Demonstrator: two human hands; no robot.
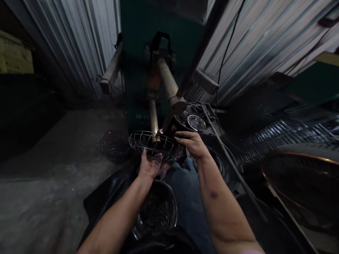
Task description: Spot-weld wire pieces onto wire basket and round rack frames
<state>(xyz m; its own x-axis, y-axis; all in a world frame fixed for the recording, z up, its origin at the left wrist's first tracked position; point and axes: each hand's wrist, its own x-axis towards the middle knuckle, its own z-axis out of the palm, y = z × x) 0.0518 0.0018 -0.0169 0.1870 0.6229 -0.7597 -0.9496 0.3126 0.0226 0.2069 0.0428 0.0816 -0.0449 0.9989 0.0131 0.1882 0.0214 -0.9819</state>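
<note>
Nearest the body, between the knees, sits a metal bowl [174, 197] partly filled with small, thin metal pieces; a knee knocking its rim could tip them out. Just beyond it the left hand [150, 166] is turned palm up, its grip seemingly closed on the near wires of a wire basket [136, 142], with the thumb against them and the other fingers below. That looks like the only hand support, so a slack hold on so few thin wires could let the basket roll or tilt. The right hand [192, 144] is held apart, just beside the basket's right end, thumb and fingers bent toward each other; whether that grip is clamped on anything, I cannot tell.

The basket hangs around the end of the lower rod [153, 121] (contact between wire and metal is too dark to make out). If it sits skewed there, a wire could catch or bend. Above and behind, a thick cylinder [169, 84] juts out from the green machine [137, 88]; should that part move, bare fingers so close could be pinched. Farther right, a round dish [196, 122] holds more loose metal, and poor light makes misjudging any reach likelier.
</note>
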